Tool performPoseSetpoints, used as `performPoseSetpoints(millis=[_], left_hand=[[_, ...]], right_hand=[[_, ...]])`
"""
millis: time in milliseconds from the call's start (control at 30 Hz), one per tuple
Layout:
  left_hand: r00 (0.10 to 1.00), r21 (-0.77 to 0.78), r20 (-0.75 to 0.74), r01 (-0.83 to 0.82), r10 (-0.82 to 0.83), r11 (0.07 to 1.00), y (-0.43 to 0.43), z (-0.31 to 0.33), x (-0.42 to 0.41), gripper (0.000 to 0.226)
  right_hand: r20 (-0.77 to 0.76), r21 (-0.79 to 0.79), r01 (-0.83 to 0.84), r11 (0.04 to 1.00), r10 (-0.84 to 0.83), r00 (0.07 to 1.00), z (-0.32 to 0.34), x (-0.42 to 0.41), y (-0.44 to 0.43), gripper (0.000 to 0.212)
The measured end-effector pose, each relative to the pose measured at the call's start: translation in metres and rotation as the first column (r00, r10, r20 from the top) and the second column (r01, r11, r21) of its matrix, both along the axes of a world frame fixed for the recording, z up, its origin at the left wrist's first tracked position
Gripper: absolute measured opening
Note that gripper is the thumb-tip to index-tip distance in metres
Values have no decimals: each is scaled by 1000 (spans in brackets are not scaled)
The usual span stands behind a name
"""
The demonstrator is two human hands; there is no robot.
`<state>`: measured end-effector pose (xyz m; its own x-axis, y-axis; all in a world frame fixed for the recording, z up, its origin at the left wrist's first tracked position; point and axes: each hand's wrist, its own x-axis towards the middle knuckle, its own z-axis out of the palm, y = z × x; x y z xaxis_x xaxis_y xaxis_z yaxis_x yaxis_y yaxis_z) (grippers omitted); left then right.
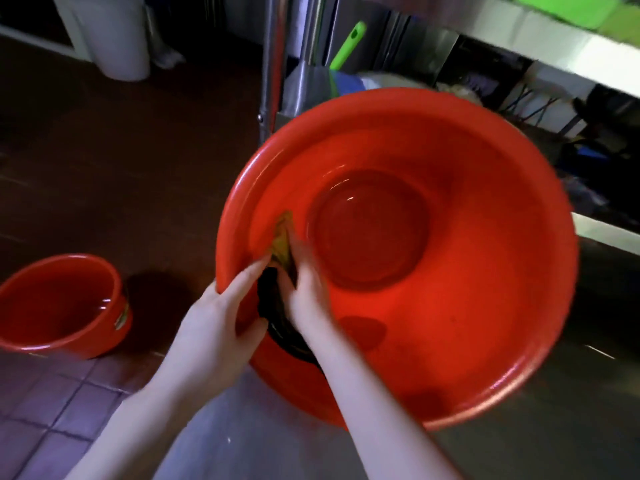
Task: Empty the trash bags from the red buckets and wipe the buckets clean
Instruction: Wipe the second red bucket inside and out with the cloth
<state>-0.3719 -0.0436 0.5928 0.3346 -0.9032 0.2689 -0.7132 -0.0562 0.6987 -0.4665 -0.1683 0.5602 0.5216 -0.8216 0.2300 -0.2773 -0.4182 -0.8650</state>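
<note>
A large red bucket (467, 271) fills the middle of the view, tilted with its open mouth toward me; its inside is wet. My left hand (221, 317) grips its near-left rim, thumb inside and fingers over the edge. Inside the bucket, my right hand (304, 285) presses a yellow-green cloth (282, 237) against the left inner wall. Something black (277, 313) shows on the rim between my two hands; I cannot tell what it is. A second, smaller red bucket (59, 306) stands upright on the floor at the left, with no bag in it.
A steel table leg (273, 64) rises behind the large bucket, with a steel counter edge (554, 46) at the upper right. A green-handled tool (348, 46) leans behind the bucket. A white bin (114, 36) stands far left. Dark tiled floor (104, 168) lies to the left.
</note>
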Motion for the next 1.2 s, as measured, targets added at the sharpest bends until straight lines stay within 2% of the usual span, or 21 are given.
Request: performPoseSetpoints(millis=[100,200,267,433,667,733,800,867,933,1000,1067,1133,1200], left_hand=[[1000,0,17,9,-9,1000,-12,38,17,93],[999,37,35,37,-38,999,-24,66,32,100],[998,50,53,43,-46,998,-30,79,43,100],[991,90,126,30,-41,996,-48,98,59,83],[974,21,215,66,-69,998,-78,109,51,71],[966,-51,253,72,-57,996,-84,115,51,67],[950,-102,309,72,-37,992,-90,122,52,64],[929,-97,370,63,-23,993,-96,128,54,63],[911,-66,413,47,-15,997,-101,130,56,61],[891,-38,453,20,-1,999,-103,129,58,62],[872,-16,488,-26,30,1000,-104,127,60,64],[861,-9,505,-53,50,999,-107,125,60,65],[854,-12,517,-64,61,998,-110,124,58,64]], right_hand=[[64,140,69,988,-79,995,34,10,8,70],[15,101,71,992,-73,997,58,11,10,63],[-3,66,127,990,-127,992,70,1,8,59],[-30,-115,329,937,-334,942,86,-44,-8,52],[-102,-409,380,830,-455,884,107,-78,-62,59],[-196,-496,307,813,-449,872,102,-74,-78,62],[-425,-460,168,872,-382,820,89,-66,-94,69],[-691,-325,1,946,-238,682,68,-58,-108,79],[-842,-168,-119,979,-80,533,40,-51,-120,70],[-907,-39,-200,979,50,417,13,-46,-127,61],[-938,4,-280,960,101,331,-10,-40,-128,63],[-950,-59,-410,910,75,302,-26,-32,-126,59],[-945,-62,-538,841,123,302,-39,-18,-119,52]])
